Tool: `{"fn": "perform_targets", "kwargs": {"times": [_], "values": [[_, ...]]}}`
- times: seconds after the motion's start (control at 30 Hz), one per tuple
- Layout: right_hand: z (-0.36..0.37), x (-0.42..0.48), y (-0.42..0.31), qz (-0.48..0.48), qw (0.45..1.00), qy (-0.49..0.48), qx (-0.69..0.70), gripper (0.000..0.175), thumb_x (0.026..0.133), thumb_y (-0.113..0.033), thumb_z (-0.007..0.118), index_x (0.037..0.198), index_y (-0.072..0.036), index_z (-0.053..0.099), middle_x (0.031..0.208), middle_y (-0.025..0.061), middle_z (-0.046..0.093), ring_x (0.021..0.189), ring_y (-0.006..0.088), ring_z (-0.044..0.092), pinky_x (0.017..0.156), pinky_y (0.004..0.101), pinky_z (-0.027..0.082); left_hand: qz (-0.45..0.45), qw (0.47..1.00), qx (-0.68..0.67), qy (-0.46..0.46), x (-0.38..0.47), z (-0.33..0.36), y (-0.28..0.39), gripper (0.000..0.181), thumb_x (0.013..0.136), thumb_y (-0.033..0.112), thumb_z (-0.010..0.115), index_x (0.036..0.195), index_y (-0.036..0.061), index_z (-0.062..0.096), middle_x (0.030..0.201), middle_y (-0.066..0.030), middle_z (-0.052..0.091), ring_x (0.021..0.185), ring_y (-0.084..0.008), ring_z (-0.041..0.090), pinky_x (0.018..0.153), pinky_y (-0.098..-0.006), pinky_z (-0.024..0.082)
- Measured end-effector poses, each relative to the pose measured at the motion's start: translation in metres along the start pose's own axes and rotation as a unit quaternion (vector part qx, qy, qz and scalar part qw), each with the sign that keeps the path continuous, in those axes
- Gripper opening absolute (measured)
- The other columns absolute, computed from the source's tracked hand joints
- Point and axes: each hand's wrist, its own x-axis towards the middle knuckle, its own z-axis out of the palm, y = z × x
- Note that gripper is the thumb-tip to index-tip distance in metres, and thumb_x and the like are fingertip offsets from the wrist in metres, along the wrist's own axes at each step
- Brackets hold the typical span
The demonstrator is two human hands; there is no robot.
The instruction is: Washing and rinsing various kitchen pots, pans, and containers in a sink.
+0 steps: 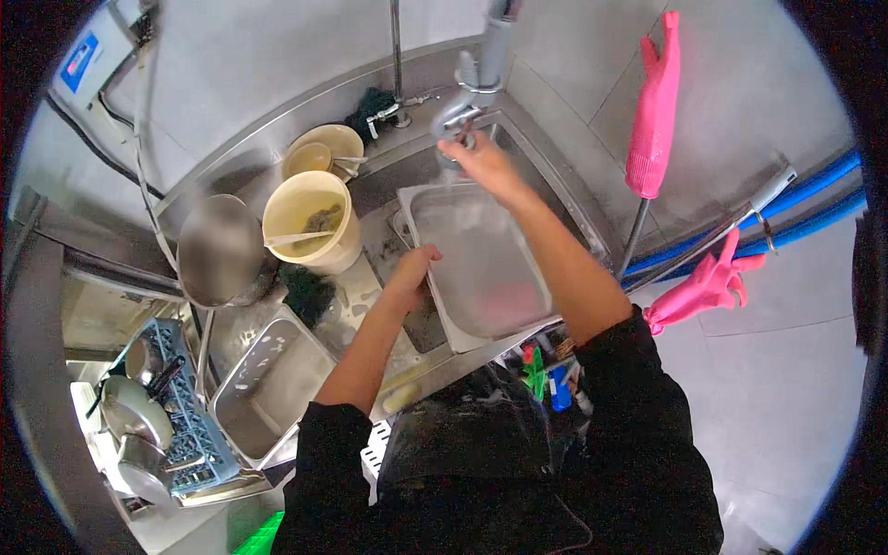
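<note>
A shallow rectangular steel pan [479, 270] lies tilted over the sink [562, 201]. My left hand [414, 272] grips the pan's left rim. Above its far edge, my right hand [482, 163] is closed around the handle of a pre-rinse spray nozzle [458, 118]; the nozzle is blurred and points down at the pan. Left of the pan, a cream plastic bucket [347, 243] holds murky yellowish contents and a pale-handled utensil. A dark green scouring pad [306, 295] lies beside the bucket's base.
A deep steel pan [270, 381], a round metal pot [220, 243] and cream bowls [347, 139] stand to the left. Cookware fills a blue dish rack [201, 423]. Pink rubber gloves [652, 118] hang right, near blue hoses [818, 180]. A tap [392, 114] is at the back.
</note>
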Motion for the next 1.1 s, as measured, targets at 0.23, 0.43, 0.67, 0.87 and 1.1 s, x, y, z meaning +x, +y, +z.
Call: {"fn": "perform_targets", "kwargs": {"times": [0.23, 0.43, 0.67, 0.87, 1.1], "values": [[-0.063, -0.041, 0.008, 0.123, 0.991, -0.008, 0.044, 0.071, 0.075, -0.053, 0.063, 0.122, -0.003, 0.045, 0.112, 0.0066, 0.055, 0.092, 0.0168, 0.054, 0.072, 0.0305, 0.045, 0.152, 0.974, 0.155, 0.071, -0.045, -0.001, 0.030, 0.037, 0.074, 0.014, 0.055, 0.107, 0.0007, 0.050, 0.095, -0.0108, 0.056, 0.081, -0.0240, 0.059, 0.066, -0.0323, 0.049], [-0.063, -0.085, 0.019, 0.115, 0.986, 0.078, 0.090, 0.083, 0.075, -0.056, 0.063, 0.126, 0.006, 0.038, 0.086, 0.0114, 0.059, 0.067, 0.0160, 0.055, 0.063, 0.0300, 0.045, 0.520, 0.758, 0.342, 0.195, -0.047, 0.021, 0.057, 0.054, 0.077, -0.002, 0.050, 0.128, -0.0019, 0.036, 0.112, -0.0197, 0.054, 0.103, -0.0330, 0.055, 0.090, -0.0372, 0.043], [-0.083, -0.110, 0.015, 0.113, 0.991, 0.068, 0.020, 0.078, 0.073, -0.060, 0.065, 0.118, -0.001, 0.044, 0.102, 0.0121, 0.056, 0.075, 0.0145, 0.057, 0.064, 0.0300, 0.048, 0.706, 0.582, 0.371, 0.158, -0.098, 0.056, 0.111, 0.069, 0.069, -0.014, 0.049, 0.134, -0.0001, 0.032, 0.119, -0.0223, 0.047, 0.110, -0.0368, 0.049, 0.095, -0.0396, 0.039], [-0.070, -0.122, -0.006, -0.182, 0.942, 0.252, -0.124, 0.082, 0.074, -0.046, 0.072, 0.125, 0.009, 0.038, 0.118, 0.0234, 0.049, 0.113, 0.0357, 0.045, 0.101, 0.0415, 0.032, 0.789, 0.416, 0.361, 0.272, -0.140, 0.054, 0.135, 0.068, 0.064, -0.011, 0.050, 0.129, -0.0016, 0.039, 0.120, -0.0223, 0.048, 0.110, -0.0392, 0.046, 0.096, -0.0446, 0.037], [-0.057, -0.209, -0.121, -0.135, 0.701, -0.302, 0.632, 0.054, 0.092, -0.050, 0.042, 0.127, -0.009, 0.045, 0.122, 0.0169, 0.054, 0.110, 0.0275, 0.053, 0.091, 0.0448, 0.044, 0.762, 0.262, 0.508, 0.305, -0.248, 0.025, 0.104, 0.041, 0.075, 0.016, 0.056, 0.115, 0.0065, 0.056, 0.113, -0.0175, 0.052, 0.104, -0.0361, 0.051, 0.084, -0.0466, 0.043]]}}
